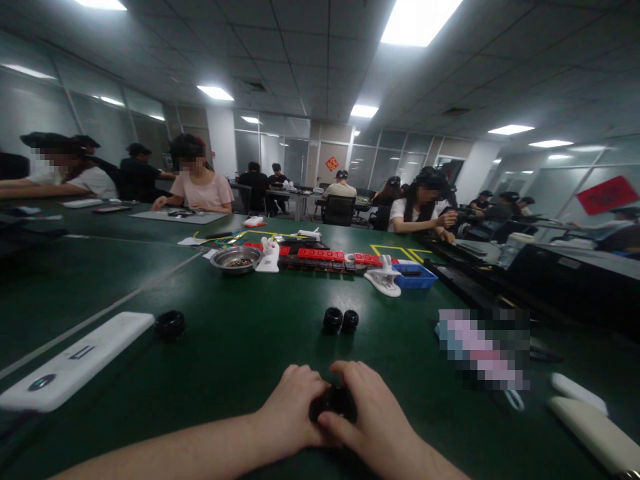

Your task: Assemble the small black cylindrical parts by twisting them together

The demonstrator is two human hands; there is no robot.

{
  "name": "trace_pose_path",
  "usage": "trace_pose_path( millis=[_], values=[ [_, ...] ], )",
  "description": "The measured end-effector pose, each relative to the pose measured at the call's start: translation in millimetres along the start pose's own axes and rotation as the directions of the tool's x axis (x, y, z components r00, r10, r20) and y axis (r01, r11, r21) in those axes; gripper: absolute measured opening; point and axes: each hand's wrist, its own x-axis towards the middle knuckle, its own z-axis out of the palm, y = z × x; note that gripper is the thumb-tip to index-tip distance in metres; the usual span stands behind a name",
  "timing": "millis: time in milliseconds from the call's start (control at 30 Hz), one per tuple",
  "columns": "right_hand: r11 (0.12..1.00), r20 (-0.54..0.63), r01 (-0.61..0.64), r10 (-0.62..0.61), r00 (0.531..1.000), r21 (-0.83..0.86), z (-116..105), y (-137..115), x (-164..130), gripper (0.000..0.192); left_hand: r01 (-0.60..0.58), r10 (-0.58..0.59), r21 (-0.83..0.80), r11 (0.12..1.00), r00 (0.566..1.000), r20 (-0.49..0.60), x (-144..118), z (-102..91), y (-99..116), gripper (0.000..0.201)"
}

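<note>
One black round piece (334, 400) is held between the left hand (294, 408) and the right hand (373, 413), low over the near part of the green bench (225, 360). By the left grip the piece is clasped from its left side; by the right grip it is wrapped from the other side, with the thumb laid across its front. Whether the piece is also supported by the bench cannot be told. Beyond the hands, a pair of black pieces (333, 320) is set side by side, and a lone black piece (170, 325) is placed just beside the end of a long white case (80, 360). Farther back, a metal bowl (237, 263), red strips (320, 254), two white stands (269, 259) and a blue tray (423, 279) are lined up across the bench. At right, a pouch (475, 350) is blurred, and near it a cream case (593, 430) is seen.
</note>
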Motion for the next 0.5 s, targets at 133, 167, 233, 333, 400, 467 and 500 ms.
trace_pose_path(
  millis=[133,167,233,333,400,467,500],
  values=[
    [0.988,0.063,0.092,-0.101,0.993,0.127,-5.5,-1.6,-1.5,0.047,0.009,-0.009,-0.07,0.998,1.0,0.002,-1.6,-1.5,2.7,0.034],
    [0.982,0.077,0.115,-0.127,0.989,0.147,-7.3,-2.3,-1.8,0.05,0.012,-0.012,-0.083,0.996,1.0,0.001,-2.0,-1.6,3.0,0.033],
    [0.982,0.063,0.124,-0.134,0.989,0.14,-9.4,-3.8,-1.5,0.053,0.008,-0.008,-0.098,0.995,1.0,0.001,-2.0,-1.4,3.0,0.031],
    [0.998,-0.014,0.057,-0.056,0.998,0.037,-8.2,-4.8,0.4,0.047,0.021,-0.019,-0.082,0.996,1.0,0.019,-0.4,-0.3,2.1,0.033],
    [1.0,-0.012,0.025,-0.025,1.0,-0.001,-6.9,-4.9,0.3,0.037,0.042,-0.04,-0.073,0.997,0.999,0.023,0.8,0.4,1.8,0.037],
    [0.997,0.032,0.05,-0.051,0.998,0.051,-7.5,-5.1,-1.8,0.033,0.042,-0.041,-0.091,0.995,0.999,0.016,1.2,0.6,1.9,0.039],
    [0.992,0.055,0.074,-0.08,0.995,0.103,-8.7,-5.2,-3.5,0.036,0.037,-0.036,-0.106,0.994,0.999,0.01,1.1,0.4,1.9,0.039]
  ],
)
